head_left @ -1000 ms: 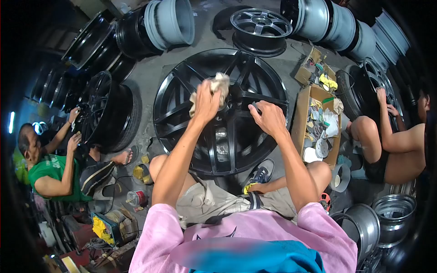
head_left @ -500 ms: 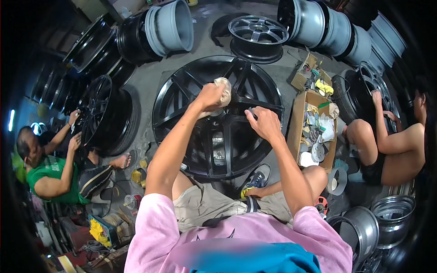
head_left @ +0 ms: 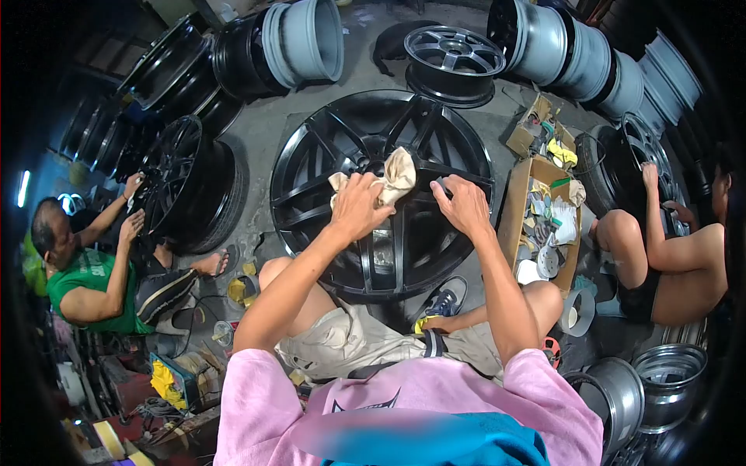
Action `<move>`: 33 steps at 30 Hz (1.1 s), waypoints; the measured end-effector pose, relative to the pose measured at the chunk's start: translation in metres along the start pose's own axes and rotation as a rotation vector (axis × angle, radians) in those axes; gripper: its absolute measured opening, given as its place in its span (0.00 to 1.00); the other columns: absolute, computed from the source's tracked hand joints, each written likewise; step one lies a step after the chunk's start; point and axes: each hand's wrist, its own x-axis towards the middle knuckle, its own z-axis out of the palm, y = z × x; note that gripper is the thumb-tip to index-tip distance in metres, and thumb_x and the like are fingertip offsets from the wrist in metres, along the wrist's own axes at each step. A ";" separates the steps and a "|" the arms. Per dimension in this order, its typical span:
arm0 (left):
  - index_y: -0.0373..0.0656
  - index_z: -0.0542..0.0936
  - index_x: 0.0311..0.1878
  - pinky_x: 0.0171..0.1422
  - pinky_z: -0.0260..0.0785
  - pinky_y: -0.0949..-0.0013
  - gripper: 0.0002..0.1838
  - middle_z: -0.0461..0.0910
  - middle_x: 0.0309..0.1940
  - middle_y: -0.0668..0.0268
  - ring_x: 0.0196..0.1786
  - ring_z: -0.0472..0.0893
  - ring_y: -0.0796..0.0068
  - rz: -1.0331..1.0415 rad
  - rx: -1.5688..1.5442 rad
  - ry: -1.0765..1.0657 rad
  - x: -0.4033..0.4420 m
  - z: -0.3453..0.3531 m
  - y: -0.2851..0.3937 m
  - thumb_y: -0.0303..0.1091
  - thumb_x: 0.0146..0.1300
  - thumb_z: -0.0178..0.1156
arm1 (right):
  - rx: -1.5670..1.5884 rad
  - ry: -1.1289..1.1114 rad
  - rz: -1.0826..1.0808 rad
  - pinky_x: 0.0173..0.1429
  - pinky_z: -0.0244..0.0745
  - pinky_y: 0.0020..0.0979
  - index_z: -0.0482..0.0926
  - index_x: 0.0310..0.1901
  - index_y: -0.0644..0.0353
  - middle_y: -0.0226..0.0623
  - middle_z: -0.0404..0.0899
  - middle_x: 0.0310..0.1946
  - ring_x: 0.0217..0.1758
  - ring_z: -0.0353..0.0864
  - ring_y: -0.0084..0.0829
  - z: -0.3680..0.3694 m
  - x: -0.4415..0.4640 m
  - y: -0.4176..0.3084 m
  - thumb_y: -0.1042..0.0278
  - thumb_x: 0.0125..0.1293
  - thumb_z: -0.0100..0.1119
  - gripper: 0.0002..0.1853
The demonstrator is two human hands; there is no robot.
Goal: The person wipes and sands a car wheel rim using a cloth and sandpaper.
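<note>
A large black alloy wheel rim point(head_left: 382, 268) lies face up on the floor in front of my crossed legs. My left hand point(head_left: 360, 206) presses a cream cloth point(head_left: 399, 171) against the spokes near the hub, fingers closed over it. Part of the cloth sticks up past the fingertips. On the right side of the rim rests my right hand point(head_left: 465, 205), its fingers curled at a spoke. Something small and dark shows by its thumb, too hidden to name.
A cardboard box point(head_left: 510, 225) of sanding discs and scraps stands right of the rim, with a smaller box point(head_left: 528, 140) behind. One person point(head_left: 101, 287) works at a wheel on the left, another point(head_left: 691, 264) on the right. Grey rims point(head_left: 303, 43) stand behind.
My left hand has come nearer to me with the cloth, which now spreads out more over the hub area. The right hand stays at the same spoke. The whole view has shifted slightly.
</note>
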 end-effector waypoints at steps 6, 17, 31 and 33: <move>0.41 0.87 0.49 0.65 0.69 0.47 0.22 0.79 0.54 0.60 0.61 0.76 0.54 -0.038 -0.056 0.131 0.006 0.032 0.025 0.44 0.56 0.79 | -0.031 -0.014 -0.006 0.54 0.82 0.51 0.91 0.47 0.63 0.48 0.89 0.42 0.48 0.89 0.56 0.003 0.003 0.001 0.48 0.77 0.64 0.22; 0.38 0.90 0.47 0.65 0.71 0.48 0.20 0.79 0.55 0.58 0.59 0.77 0.52 -0.167 -0.017 0.010 -0.006 0.010 -0.005 0.44 0.60 0.76 | 0.011 -0.001 -0.015 0.53 0.82 0.50 0.90 0.47 0.65 0.48 0.88 0.42 0.48 0.88 0.57 -0.004 0.005 -0.003 0.53 0.77 0.65 0.19; 0.40 0.87 0.52 0.66 0.73 0.54 0.22 0.81 0.55 0.58 0.60 0.78 0.53 0.094 -0.246 -0.067 -0.147 -0.038 0.122 0.31 0.52 0.76 | 0.098 0.084 -0.083 0.50 0.80 0.50 0.88 0.42 0.66 0.50 0.86 0.39 0.46 0.87 0.58 0.001 0.002 0.006 0.55 0.77 0.66 0.18; 0.39 0.85 0.49 0.61 0.73 0.51 0.19 0.79 0.51 0.56 0.58 0.79 0.52 0.125 -0.466 -0.281 -0.136 -0.047 0.102 0.37 0.57 0.75 | 0.120 0.096 -0.120 0.49 0.80 0.48 0.88 0.43 0.66 0.50 0.84 0.38 0.44 0.86 0.57 0.001 0.002 0.006 0.59 0.79 0.65 0.16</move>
